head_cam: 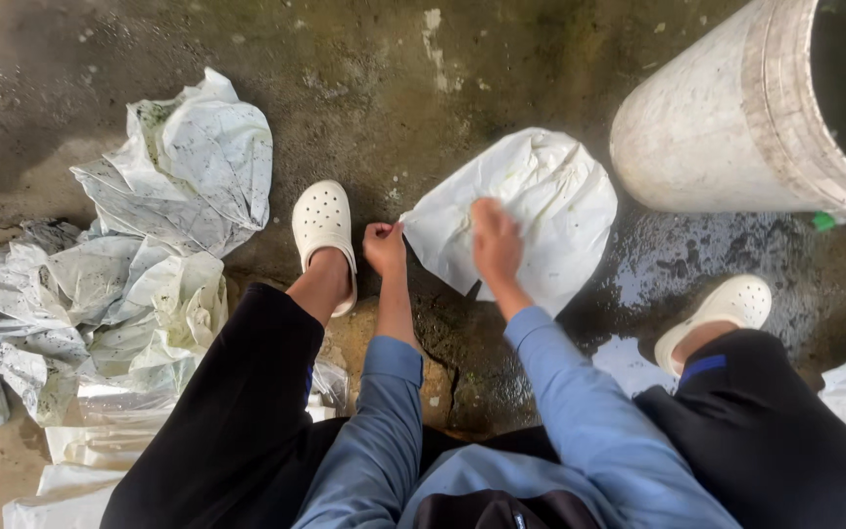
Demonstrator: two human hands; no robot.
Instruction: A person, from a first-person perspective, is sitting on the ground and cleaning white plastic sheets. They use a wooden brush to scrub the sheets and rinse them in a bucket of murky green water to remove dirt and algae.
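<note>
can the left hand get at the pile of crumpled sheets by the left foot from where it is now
Probably yes. The left hand pinches the white sheet's corner, and the crumpled pile lies beyond the left leg, which it must reach over.

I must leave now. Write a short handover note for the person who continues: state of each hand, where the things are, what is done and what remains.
Left hand: pinches the left corner of the white plastic sheet on the wet concrete floor.
Right hand: pressed on top of the same sheet, fingers closed on it; blurred.
Things: a pile of crumpled, dirty white sheets lies to the left; flatter sheets lie nearer the left knee. A large white bucket lies tilted at upper right.
Done: cannot tell which sheets are finished.
Left: the sheet in hand is still being handled.
</note>
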